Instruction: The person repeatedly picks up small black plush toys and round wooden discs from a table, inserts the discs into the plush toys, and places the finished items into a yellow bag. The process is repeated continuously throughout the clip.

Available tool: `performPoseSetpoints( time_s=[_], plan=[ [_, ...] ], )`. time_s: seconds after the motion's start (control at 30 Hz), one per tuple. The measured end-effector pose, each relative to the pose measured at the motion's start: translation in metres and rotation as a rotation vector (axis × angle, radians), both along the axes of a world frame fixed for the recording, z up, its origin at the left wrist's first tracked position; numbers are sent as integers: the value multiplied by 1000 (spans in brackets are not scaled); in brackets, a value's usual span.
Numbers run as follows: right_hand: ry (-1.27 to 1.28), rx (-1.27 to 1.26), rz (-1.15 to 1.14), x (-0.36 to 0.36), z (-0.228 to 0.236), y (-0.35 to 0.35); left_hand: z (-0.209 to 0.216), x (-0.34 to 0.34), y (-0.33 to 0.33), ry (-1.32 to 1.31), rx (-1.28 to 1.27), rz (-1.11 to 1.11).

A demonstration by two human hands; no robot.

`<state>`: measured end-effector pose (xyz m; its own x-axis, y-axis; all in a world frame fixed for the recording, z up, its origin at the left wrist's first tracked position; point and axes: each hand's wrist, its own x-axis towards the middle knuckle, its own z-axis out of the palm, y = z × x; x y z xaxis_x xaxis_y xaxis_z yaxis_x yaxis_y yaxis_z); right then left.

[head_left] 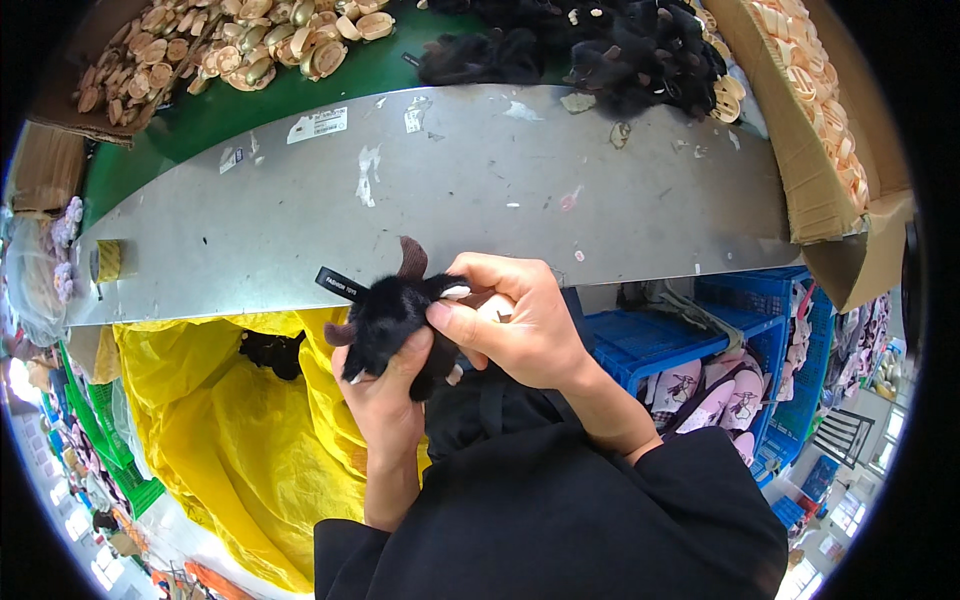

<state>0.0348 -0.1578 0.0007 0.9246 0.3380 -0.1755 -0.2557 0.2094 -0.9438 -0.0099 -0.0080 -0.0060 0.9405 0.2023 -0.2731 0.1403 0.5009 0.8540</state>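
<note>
Held just in front of the metal bench edge is a small black plush toy animal [392,315] with brown ears or horns and a black fabric tag [340,284]. My left hand [388,405] is closed round its body from below, thumb pressed on the fur. On the toy's right side, my right hand [525,325] pinches a black furry limb with a white tip [455,292] between thumb and forefinger. A pale piece [494,306] shows inside the curled right fingers; its kind is unclear.
Beyond the grey metal bench [470,190] runs a green surface [235,120] with a heap of pale plastic shells [270,45] and black plush toys [640,60]. A cardboard box [800,150] stands at right. Below are a yellow bag [220,410] and blue crates [640,345].
</note>
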Motion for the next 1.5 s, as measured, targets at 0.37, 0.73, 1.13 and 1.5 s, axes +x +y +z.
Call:
performPoseSetpoints(
  time_s=[0.37,0.73,1.13,1.5],
  plan=[
    [-134,-60,-18,3,5,-6,-14,-19,8,-19,-26,-17],
    [-383,-211,-75,-2,14,-10,-13,-25,10,-117,-15,-141],
    [-634,-254,-168,-5,10,-8,-32,-41,21,-184,-368,-205],
    [-664,-235,-117,-9,-6,-16,-41,-40,26,-156,-331,-337]
  ],
)
